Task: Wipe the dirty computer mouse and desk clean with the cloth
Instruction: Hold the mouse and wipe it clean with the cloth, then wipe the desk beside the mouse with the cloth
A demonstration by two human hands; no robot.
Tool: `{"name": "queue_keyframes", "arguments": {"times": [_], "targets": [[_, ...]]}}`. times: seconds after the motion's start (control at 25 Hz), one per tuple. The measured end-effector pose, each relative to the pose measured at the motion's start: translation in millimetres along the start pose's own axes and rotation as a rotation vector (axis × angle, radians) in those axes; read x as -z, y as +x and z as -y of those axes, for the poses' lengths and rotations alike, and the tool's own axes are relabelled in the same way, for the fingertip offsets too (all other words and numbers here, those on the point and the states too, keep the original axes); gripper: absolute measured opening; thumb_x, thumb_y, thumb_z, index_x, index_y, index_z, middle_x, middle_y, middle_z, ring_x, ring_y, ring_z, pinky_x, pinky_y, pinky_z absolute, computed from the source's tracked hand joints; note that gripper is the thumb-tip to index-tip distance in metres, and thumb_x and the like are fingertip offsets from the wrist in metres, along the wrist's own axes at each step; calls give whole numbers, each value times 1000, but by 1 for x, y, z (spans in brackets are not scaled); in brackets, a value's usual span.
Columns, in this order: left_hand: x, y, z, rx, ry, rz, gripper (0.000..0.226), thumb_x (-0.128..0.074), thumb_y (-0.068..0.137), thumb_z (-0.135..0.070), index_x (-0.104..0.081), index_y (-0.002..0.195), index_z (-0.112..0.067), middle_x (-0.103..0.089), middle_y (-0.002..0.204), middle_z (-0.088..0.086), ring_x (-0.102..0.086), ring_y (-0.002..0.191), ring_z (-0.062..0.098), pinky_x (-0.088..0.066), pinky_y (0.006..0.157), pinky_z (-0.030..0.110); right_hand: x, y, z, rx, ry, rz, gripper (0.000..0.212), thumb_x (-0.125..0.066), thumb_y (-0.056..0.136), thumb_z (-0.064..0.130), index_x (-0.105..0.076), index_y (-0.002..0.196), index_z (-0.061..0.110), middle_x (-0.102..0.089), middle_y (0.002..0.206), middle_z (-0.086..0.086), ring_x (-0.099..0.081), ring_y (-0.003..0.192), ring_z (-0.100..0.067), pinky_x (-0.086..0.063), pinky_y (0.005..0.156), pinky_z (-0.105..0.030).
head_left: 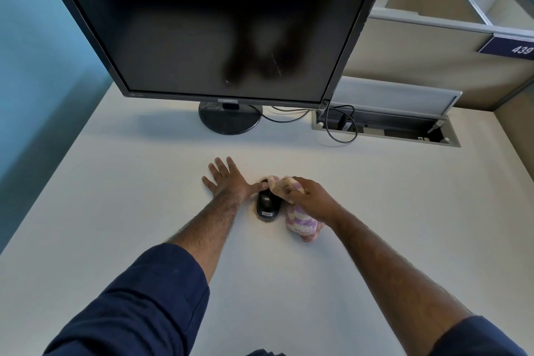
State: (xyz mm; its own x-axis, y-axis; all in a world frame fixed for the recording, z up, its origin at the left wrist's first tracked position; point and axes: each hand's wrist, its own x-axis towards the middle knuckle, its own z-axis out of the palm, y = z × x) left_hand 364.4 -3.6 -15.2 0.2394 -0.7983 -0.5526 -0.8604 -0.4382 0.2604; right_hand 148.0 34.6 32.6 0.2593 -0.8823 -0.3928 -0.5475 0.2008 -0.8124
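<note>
Two bare hands (225,182) meet at a black computer mouse (267,204) in the middle of a white desk (130,196), seen from a head-worn camera. The left one lies flat on the desktop with its fingers spread, thumb stretched sideways to touch the far left edge of the mouse. The right hand (310,199) grips a fuzzy pink, lilac and cream cloth (302,224), bunched over the mouse's far right side; the cloth's loose end trails onto the desk just beside the mouse. The cloth appears to press on the mouse's front, though the fingers hide the contact. A white label sits at the mouse's near end, and brown dirt (253,212) rings its base on the desk. Dark blue sleeves (144,298) are pushed up both forearms. Behind, a dark monitor (216,32) stands on a round base (229,121), a black cable (341,136) loops into an open cable hatch (387,140), and a partition plate (511,48) reads 439.
</note>
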Motion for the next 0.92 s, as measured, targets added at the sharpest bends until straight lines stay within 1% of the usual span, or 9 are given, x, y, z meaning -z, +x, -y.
{"name": "queue_keyframes", "arguments": {"times": [0.16, 0.24, 0.4, 0.48, 0.6, 0.68, 0.72, 0.8, 0.92], "targets": [[0, -1, 0, -7, -5, -13, 142, -59, 66, -91, 15, 161, -14, 23, 168, 14, 20, 154, 35, 8, 121, 60, 9, -15, -11, -45, 90, 29, 23, -55, 73, 31, -66, 84, 14, -65, 73, 2, -60, 67, -9, -50, 70, -34], [0, -3, -1, -18, -8, -15, 141, -60, 68, -89, 15, 161, -14, 23, 168, 14, 21, 154, 35, 8, 121, 59, 18, -22, -14, -51, 147, 14, 22, -53, 74, 26, -65, 82, 10, -64, 73, 3, -59, 67, -11, -48, 69, -34], [3, -3, -2, -77, -9, -19, 136, -61, 73, -85, 14, 161, -14, 21, 168, 12, 21, 154, 34, 10, 120, 59, 39, -33, -16, -10, 320, -77, 32, -50, 74, 16, -72, 96, 4, -75, 98, -15, -68, 86, -26, -53, 75, -38], [1, -3, -2, -177, 14, -67, 125, -60, 80, -79, 9, 162, -15, 14, 170, 10, 19, 155, 32, 10, 121, 58, 50, -37, -18, 16, 371, -124, 35, -50, 73, 12, -74, 98, 8, -77, 105, -9, -72, 96, -30, -57, 76, -38], [-5, -5, 1, -424, 23, -176, 100, -51, 91, -72, -7, 163, -20, -5, 172, 2, 13, 157, 26, 13, 121, 55, 63, -37, -23, 5, 256, -277, 31, -52, 81, 25, -75, 102, 27, -77, 98, 3, -72, 91, -30, -60, 76, -42], [-10, -7, 5, -569, 38, -166, 100, -46, 87, -80, -13, 162, -24, -10, 172, -2, 13, 157, 21, 16, 121, 51, 65, -31, -24, 2, 44, -418, 28, -52, 90, 45, -70, 112, 41, -75, 104, 12, -70, 98, -22, -56, 84, -39], [-13, -9, 7, -629, 69, -142, 108, -43, 80, -87, -12, 162, -24, -7, 172, -3, 15, 156, 20, 17, 120, 51, 63, -26, -27, 5, -122, -477, 32, -52, 95, 48, -64, 124, 39, -71, 117, 8, -64, 112, -25, -51, 95, -43], [-20, -11, 12, -704, 155, -109, 127, -37, 64, -98, -7, 162, -24, 6, 172, -2, 21, 155, 18, 18, 120, 51, 51, -15, -35, 11, -443, -433, 49, -49, 102, 42, -43, 148, 28, -47, 153, -3, -33, 145, -30, -28, 117, -52], [-30, -12, 19, -723, 250, -91, 142, -43, 55, -104, 5, 162, -25, 19, 170, -3, 26, 153, 19, 19, 120, 52, 19, -7, -46, -31, -635, -223, 66, -28, 105, 54, -6, 162, 28, 0, 170, 2, 9, 155, -22, -1, 124, -52]]}}
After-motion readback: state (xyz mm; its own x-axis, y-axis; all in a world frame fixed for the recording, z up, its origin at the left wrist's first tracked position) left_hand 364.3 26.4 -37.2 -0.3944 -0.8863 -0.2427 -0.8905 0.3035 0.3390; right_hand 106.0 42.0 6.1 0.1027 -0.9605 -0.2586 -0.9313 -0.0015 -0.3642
